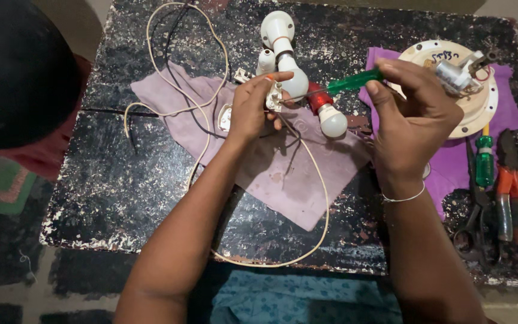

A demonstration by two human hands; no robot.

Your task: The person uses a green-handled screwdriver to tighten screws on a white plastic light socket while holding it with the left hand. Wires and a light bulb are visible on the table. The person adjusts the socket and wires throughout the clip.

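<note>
Small white plastic electrical fitting (274,96) sits pinched in the fingers of the left hand (250,108), held up over the pale mauve cloth (307,174) on the chipped black table (121,180). Right hand (412,114) grips a green-handled screwdriver (355,80), its shaft reaching to the fitting. A red-based bulb (328,114) lies just beside; pliers with orange handles (511,180) rest far right.

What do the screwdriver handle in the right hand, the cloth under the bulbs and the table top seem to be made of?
The screwdriver handle looks like clear green plastic: light passes through it and it shines. The cloth seems to be thin woven fabric, pale purple and matt, with folds and stains. The table top looks like a hard board with black coating, probably paint, worn off in many pale specks; the core cannot be told.
</note>
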